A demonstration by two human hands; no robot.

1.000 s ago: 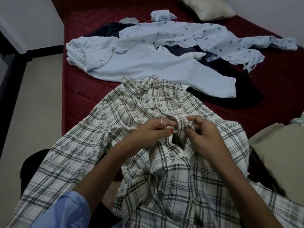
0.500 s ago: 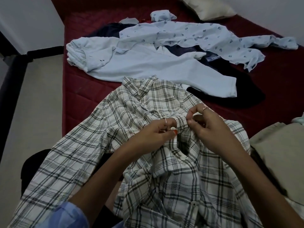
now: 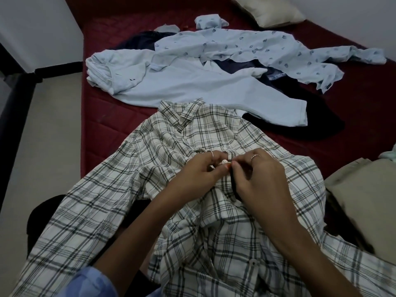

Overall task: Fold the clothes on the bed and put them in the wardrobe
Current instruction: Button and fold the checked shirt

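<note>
Maroon bed (image 3: 120,127), plaid shirt (image 3: 214,133) overhanging near edge, left hand (image 3: 199,174) and right hand (image 3: 261,179) pinching its placket

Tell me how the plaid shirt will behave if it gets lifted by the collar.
The plaid shirt will probably hang limp: it already bunches where the left hand and right hand pinch its front. Its sleeve sags over the bed edge, so it would likely trail. It looks thin, so likely light.

Beige pillow (image 3: 265,11) at the head end of the bed, lying on the dark red mattress cover (image 3: 120,123). Pale tiled floor (image 3: 45,129) left of the bed, white wall (image 3: 34,28) with a dark skirting strip (image 3: 57,68) along its base. Dark furniture edge (image 3: 10,108) at far left, unclear what.
</note>
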